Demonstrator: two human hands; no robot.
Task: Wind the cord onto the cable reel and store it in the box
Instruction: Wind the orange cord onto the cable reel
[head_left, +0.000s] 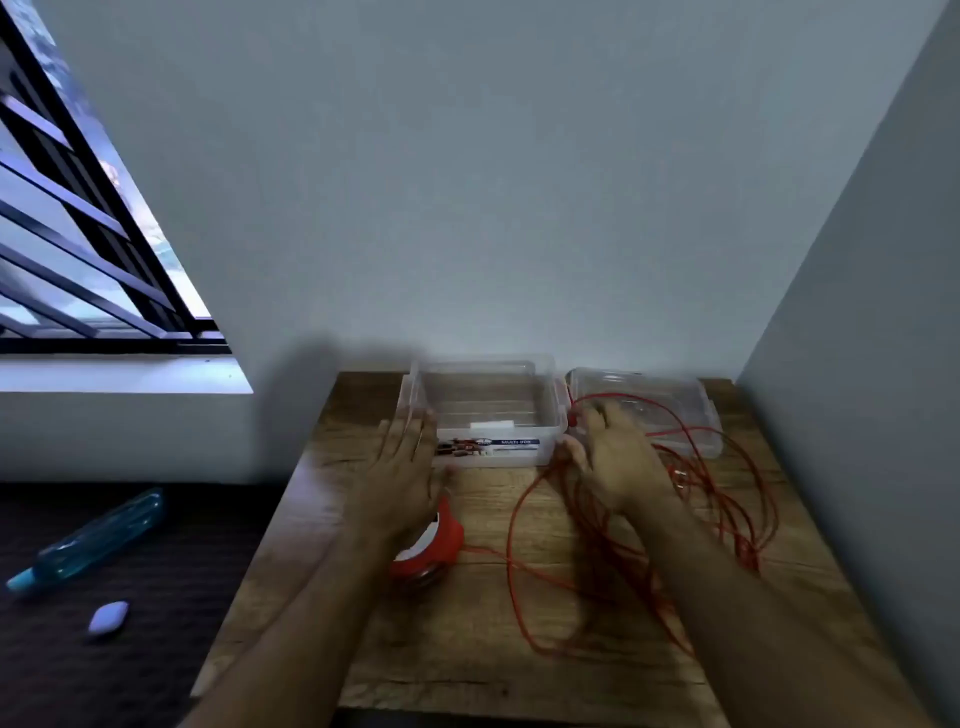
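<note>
A red and white cable reel (434, 545) lies on the wooden table (467, 654), partly under my left wrist. A long red cord (524, 587) sprawls in loose loops over the table's right half and onto the clear lid (691, 410). The clear plastic box (488, 410) stands open at the back. My left hand (402, 473) hovers with fingers straight over the box's near left corner, holding nothing. My right hand (615, 457) is blurred above the cord, fingers spread; whether it touches the cord is unclear.
The table sits in a corner, with walls behind and to the right. To the left is a dark surface with a blue bottle (93, 540) and a small lilac case (108, 617). A barred window (78, 249) is at the upper left.
</note>
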